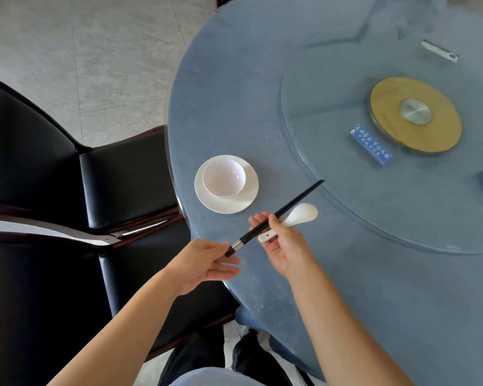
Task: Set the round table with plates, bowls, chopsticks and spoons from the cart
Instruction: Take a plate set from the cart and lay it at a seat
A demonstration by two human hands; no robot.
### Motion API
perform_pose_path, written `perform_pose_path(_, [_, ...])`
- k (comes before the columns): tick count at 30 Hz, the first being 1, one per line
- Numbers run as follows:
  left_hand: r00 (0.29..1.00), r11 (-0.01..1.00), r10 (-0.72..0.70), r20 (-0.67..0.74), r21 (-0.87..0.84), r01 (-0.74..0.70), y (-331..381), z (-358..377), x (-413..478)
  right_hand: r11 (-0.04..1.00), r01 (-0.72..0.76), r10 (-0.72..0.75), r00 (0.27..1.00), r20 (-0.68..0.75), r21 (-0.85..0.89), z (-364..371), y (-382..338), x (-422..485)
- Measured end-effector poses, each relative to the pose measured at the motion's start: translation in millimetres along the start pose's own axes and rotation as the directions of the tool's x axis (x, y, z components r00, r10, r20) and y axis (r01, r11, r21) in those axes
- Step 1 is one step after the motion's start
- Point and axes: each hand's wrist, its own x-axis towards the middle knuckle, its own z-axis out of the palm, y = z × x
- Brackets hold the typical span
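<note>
Over the blue surface (262, 107), left hand (204, 264) is pinching the banded end of slim black chopsticks (290, 201); upturned right hand (282, 246) is thumb-clamping them plus a glossy white spoon (301, 214).

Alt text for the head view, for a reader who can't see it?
The right hand holds a white spoon and black chopsticks above a blue round table; the left hand pinches their near end. A white bowl sits on a white plate nearby.

The person wore a grey-blue top (207, 378), dark trousers (195, 355) and what seemed a black shoe (250, 355), while both arms were bare, as far as they showed, down to the left hand (204, 263) and the right hand (282, 246).
</note>
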Motion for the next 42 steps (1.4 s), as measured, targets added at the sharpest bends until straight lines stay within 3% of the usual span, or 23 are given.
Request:
perform_pose_path(6, [0.991,0.993,0.106,-0.083,-0.041,-0.110,5.0,-7.4,5.7,0.994,0.065,-0.060,0.997,-0.057,0.086,11.8,-1.0,13.1])
perform_pose_path(19, [0.975,0.983,0.148,-0.167,-0.084,-0.164,7.8,-12.2,17.9,0.993,0.061,-0.053,0.995,-0.080,0.102,15.9,11.2,26.1])
perform_pose_path(30, [0.974,0.996,0.031,-0.224,-0.079,-0.050,13.6,-69.1,66.8,1.000,-0.013,0.009,0.987,-0.162,-0.023,1.2,-24.4,95.4])
perform_pose_path(36, [0.976,0.993,-0.001,-0.220,-0.114,-0.025,23.2,-100.6,98.3,0.992,-0.070,0.033,0.951,-0.308,-0.109,14.3,-42.4,138.6])
perform_pose_path(42, [0.979,0.987,-0.023,-0.200,-0.161,-0.010,33.5,-110.2,113.3,0.984,-0.095,0.035,0.932,-0.361,-0.151,17.8,-42.8,152.5])
